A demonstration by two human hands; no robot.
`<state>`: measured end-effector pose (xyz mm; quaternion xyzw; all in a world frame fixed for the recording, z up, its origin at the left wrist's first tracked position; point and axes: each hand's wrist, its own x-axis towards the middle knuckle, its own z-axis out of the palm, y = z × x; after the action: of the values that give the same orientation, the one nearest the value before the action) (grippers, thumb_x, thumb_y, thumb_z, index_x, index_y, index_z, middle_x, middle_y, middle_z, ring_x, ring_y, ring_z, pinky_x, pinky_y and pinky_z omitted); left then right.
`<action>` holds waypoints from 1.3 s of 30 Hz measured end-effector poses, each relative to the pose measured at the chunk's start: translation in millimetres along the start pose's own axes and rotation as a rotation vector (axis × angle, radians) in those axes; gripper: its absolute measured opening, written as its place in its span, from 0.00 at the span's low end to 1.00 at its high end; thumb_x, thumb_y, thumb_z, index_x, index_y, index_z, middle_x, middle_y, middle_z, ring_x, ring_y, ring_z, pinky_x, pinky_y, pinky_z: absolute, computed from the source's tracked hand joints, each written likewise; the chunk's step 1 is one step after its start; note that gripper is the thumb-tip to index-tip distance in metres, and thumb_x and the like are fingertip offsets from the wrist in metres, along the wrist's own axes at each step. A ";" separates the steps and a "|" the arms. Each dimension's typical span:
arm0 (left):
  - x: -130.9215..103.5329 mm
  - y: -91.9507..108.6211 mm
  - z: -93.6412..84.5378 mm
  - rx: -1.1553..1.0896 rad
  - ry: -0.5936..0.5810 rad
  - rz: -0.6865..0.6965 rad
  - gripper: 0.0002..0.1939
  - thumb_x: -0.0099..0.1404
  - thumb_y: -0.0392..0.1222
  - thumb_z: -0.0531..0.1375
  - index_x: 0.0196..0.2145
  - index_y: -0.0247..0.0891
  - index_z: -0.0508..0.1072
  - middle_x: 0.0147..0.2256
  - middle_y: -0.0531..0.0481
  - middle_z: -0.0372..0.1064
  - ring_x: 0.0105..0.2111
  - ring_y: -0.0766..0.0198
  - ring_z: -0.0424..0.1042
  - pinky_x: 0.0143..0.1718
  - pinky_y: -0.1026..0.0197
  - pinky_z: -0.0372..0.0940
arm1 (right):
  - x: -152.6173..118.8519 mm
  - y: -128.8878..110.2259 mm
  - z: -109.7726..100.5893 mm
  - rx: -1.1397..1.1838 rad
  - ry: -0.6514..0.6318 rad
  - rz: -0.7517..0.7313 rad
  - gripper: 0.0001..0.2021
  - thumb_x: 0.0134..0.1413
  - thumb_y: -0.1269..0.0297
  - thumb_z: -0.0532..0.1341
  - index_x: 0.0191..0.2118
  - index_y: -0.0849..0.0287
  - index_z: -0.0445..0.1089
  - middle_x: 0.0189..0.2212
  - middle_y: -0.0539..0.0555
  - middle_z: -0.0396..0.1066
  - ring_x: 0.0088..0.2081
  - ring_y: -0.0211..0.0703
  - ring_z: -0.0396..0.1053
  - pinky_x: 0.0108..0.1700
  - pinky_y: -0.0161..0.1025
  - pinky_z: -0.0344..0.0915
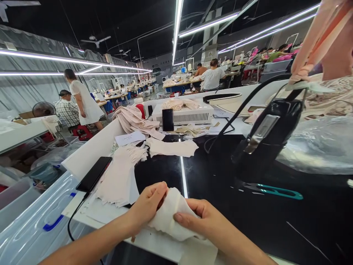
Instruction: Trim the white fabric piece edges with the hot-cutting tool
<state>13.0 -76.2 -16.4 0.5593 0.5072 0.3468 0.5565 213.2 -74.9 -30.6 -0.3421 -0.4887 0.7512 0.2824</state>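
Note:
Between my two hands is a white fabric piece (175,211), folded over and held up at the table's front edge. My left hand (150,202) pinches its upper left edge between thumb and fingers. On the other side, my right hand (197,219) grips it with the thumb laid flat on the cloth and the fingers behind. A stack of pale fabric pieces (118,176) lies left of my hands. Beyond them, a single white fabric piece (172,147) rests on the black tabletop (215,176).
Teal thread snips (281,191) lie to the right, near a black machine (267,132) with a cable. A phone (95,173) with a cord is on the left. Behind stands a white vented box (187,116) with cloth on top. Plastic bins (35,228) stand at lower left.

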 end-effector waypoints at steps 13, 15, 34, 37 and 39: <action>-0.9 1.3 -1.3 -0.011 0.021 0.059 0.37 0.62 0.80 0.63 0.30 0.39 0.67 0.27 0.57 0.56 0.29 0.66 0.53 0.29 0.63 0.52 | 4.7 0.0 -3.6 -0.137 -0.061 -0.070 0.28 0.45 0.36 0.78 0.34 0.60 0.84 0.28 0.51 0.73 0.30 0.40 0.63 0.33 0.35 0.57; -1.1 1.7 -3.3 -0.005 0.008 0.048 0.36 0.62 0.79 0.63 0.31 0.39 0.69 0.27 0.57 0.57 0.28 0.66 0.54 0.29 0.63 0.51 | 3.4 -2.4 -1.9 -0.184 -0.047 -0.067 0.29 0.42 0.35 0.78 0.33 0.60 0.83 0.27 0.51 0.72 0.30 0.40 0.61 0.32 0.35 0.56; 5.4 15.8 -42.5 -0.085 0.049 0.026 0.36 0.51 0.74 0.74 0.35 0.37 0.74 0.23 0.59 0.58 0.23 0.71 0.53 0.25 0.64 0.45 | -2.3 -31.1 -29.3 -0.542 -0.029 -0.083 0.15 0.57 0.50 0.67 0.40 0.55 0.85 0.38 0.55 0.83 0.45 0.59 0.77 0.47 0.44 0.68; 7.3 17.7 -50.3 -0.077 0.061 0.030 0.34 0.53 0.73 0.74 0.35 0.37 0.75 0.21 0.60 0.57 0.22 0.71 0.53 0.25 0.64 0.44 | 0.7 -30.3 -37.1 -0.707 0.012 -0.072 0.12 0.55 0.61 0.64 0.41 0.53 0.85 0.39 0.54 0.84 0.45 0.59 0.78 0.46 0.43 0.69; 8.5 18.5 -55.3 -0.072 0.070 0.029 0.33 0.54 0.72 0.74 0.35 0.37 0.75 0.21 0.61 0.56 0.22 0.71 0.53 0.25 0.64 0.43 | 2.6 -28.9 -42.8 -0.819 0.041 -0.082 0.12 0.57 0.63 0.62 0.40 0.52 0.85 0.39 0.53 0.84 0.43 0.57 0.78 0.45 0.41 0.68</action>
<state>-34.2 -50.7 7.9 0.5338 0.5055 0.3921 0.5530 248.0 -39.3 -16.7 -0.4214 -0.7548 0.4758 0.1622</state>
